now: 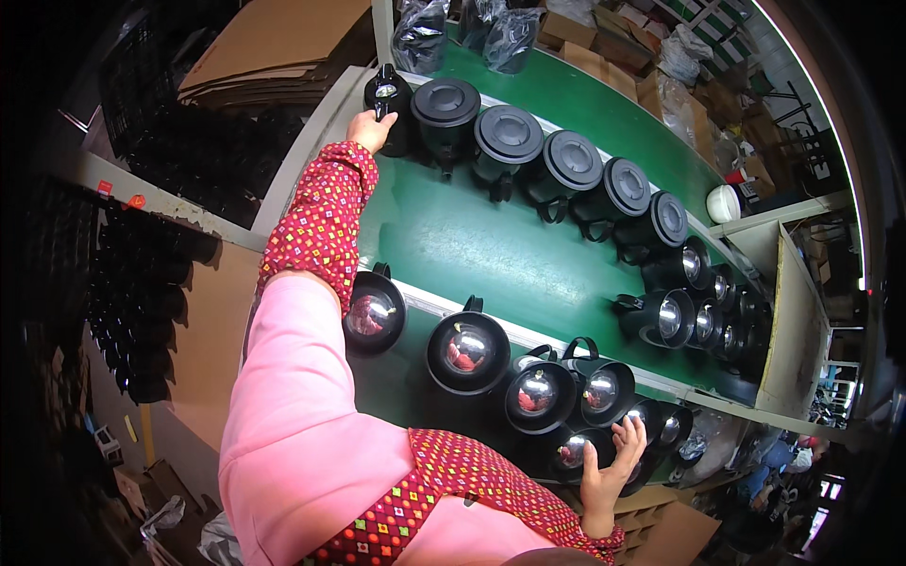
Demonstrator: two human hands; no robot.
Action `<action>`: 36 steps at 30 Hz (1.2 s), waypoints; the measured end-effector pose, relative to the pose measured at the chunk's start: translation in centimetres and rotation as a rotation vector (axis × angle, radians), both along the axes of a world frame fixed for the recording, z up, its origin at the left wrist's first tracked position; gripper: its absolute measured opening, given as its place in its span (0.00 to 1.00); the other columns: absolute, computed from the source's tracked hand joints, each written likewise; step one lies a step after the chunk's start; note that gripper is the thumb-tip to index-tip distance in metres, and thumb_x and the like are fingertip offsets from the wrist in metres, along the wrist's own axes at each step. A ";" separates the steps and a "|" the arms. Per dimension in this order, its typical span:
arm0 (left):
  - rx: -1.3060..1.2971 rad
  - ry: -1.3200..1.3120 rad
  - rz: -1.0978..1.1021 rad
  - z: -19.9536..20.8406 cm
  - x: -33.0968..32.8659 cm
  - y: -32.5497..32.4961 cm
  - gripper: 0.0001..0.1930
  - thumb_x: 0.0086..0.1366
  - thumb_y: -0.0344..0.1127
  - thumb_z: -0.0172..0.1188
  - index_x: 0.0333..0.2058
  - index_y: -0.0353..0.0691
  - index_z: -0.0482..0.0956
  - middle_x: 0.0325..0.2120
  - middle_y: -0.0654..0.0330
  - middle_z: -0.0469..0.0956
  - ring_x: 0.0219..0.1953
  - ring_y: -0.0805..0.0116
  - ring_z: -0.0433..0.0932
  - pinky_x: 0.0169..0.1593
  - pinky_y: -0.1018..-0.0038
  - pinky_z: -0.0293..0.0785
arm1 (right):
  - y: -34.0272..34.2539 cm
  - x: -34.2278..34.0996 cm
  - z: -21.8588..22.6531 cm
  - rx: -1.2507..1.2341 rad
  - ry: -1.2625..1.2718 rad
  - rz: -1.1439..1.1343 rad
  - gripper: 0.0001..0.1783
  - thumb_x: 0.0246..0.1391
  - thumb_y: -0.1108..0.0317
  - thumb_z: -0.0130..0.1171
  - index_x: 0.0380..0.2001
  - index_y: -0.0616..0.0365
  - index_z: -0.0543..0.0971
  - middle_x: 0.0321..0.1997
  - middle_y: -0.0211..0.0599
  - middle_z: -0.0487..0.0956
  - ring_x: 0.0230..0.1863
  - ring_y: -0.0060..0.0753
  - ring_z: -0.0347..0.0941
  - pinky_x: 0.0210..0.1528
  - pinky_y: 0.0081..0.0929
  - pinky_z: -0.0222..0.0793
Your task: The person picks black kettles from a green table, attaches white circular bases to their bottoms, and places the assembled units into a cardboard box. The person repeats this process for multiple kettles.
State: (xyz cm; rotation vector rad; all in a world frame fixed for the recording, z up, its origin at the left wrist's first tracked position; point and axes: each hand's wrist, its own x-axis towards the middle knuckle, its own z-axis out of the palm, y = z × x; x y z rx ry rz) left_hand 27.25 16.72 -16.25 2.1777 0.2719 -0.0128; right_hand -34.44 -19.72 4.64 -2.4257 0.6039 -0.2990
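Observation:
At the far left end of the green bench (453, 236), my left hand (369, 131) is closed round the handle of a black jug (400, 127) with a shiny inside. My right hand (612, 469) is at the near right, fingers apart and curved, holding nothing that I can see. It is just beside a black jug (573, 450) with a mirror-like round inside; whether they touch I cannot tell. More open black jugs (468, 353) with handles stand along the near side. Several black jugs with grey lids (509, 138) form a row at the back.
More open jugs (670, 319) crowd the bench's right end beside an upright panel (795, 321). Items in clear plastic bags (419, 38) stand at the back. Stacked cardboard sheets (274, 47) lie at the far left, with dark stacked pieces (142, 292) below. A white round container (724, 204) is at the back right.

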 end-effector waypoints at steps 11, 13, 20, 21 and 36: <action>-0.642 -0.165 0.445 7.1 -6.1 2.7 0.21 0.79 0.42 0.52 0.47 0.23 0.77 0.39 0.44 0.84 0.36 0.56 0.89 0.40 0.57 0.85 | 0.0 1.4 1.7 0.056 -0.083 0.184 0.39 0.51 0.73 0.73 0.67 0.62 0.70 0.72 0.52 0.66 0.56 0.45 0.78 0.64 0.40 0.71; -0.870 -0.182 0.364 10.9 -9.8 4.0 0.19 0.80 0.41 0.48 0.49 0.26 0.74 0.41 0.45 0.83 0.37 0.52 0.88 0.41 0.54 0.87 | 0.1 3.5 2.7 0.090 -0.127 0.331 0.40 0.50 0.72 0.74 0.66 0.63 0.71 0.70 0.52 0.69 0.55 0.44 0.78 0.63 0.39 0.72; -1.369 -0.201 0.113 21.2 -25.9 5.3 0.13 0.79 0.39 0.49 0.40 0.35 0.75 0.35 0.46 0.84 0.42 0.51 0.86 0.49 0.49 0.85 | 4.1 13.2 6.5 0.419 -0.292 0.641 0.65 0.43 0.44 0.81 0.78 0.59 0.58 0.76 0.49 0.65 0.67 0.46 0.72 0.68 0.44 0.69; -1.400 -0.185 0.077 22.3 -29.2 4.9 0.14 0.80 0.40 0.49 0.39 0.40 0.79 0.38 0.50 0.86 0.47 0.55 0.86 0.53 0.48 0.83 | 5.1 14.0 7.3 0.508 -0.275 0.671 0.69 0.42 0.44 0.80 0.80 0.52 0.52 0.78 0.51 0.61 0.70 0.49 0.69 0.69 0.47 0.68; -1.576 0.027 -0.028 17.5 -54.0 5.3 0.20 0.83 0.40 0.42 0.61 0.29 0.70 0.58 0.50 0.78 0.47 0.51 0.84 0.57 0.48 0.82 | 15.9 15.4 6.2 1.119 -0.142 0.819 0.63 0.52 0.63 0.76 0.82 0.49 0.45 0.75 0.42 0.66 0.75 0.41 0.63 0.78 0.40 0.54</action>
